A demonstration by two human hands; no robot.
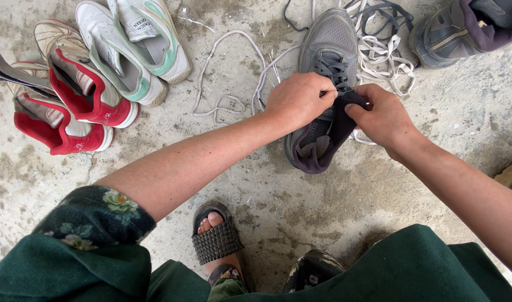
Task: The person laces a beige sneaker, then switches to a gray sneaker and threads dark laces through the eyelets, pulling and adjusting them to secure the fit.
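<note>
Left hand (299,99) is curled nearly closed, fingertips pinching at the dark lace (335,71) on the grey shoe (326,50), right where the lacing meets the tongue (340,120). Right hand (383,114) sits just beside it, fingers folded tight, thumb pressing down on the dark tongue's top edge. I see both hands touching over the shoe's opening; which hand actually has the lace end I can't tell, fingers cover it.

Grey shoe lies on the concrete floor (452,117), toe pointing away from me, heel near me, dark purple lining folded out at the collar. Lacing is done across the upper eyelets only as far as I can see.

Loose white laces (228,84) trail on the floor left of the shoe, and a tangled pile of pale and dark laces (387,53) sits just right of it. Second grey shoe (463,28) with purple lining is at top right, well apart from the hands.

Far left: pair of red-and-white sneakers (71,106), tongues pulled open, no laces seen. Next to them, pair of white-and-mint sneakers (138,50), touching each other side by side.

Bottom of view: my foot in a woven sandal (217,240) flat on the floor, green garment (412,268) over the knees, floral sleeve (96,215) on the left arm. Brown edge of something at far right, can't tell what.
</note>
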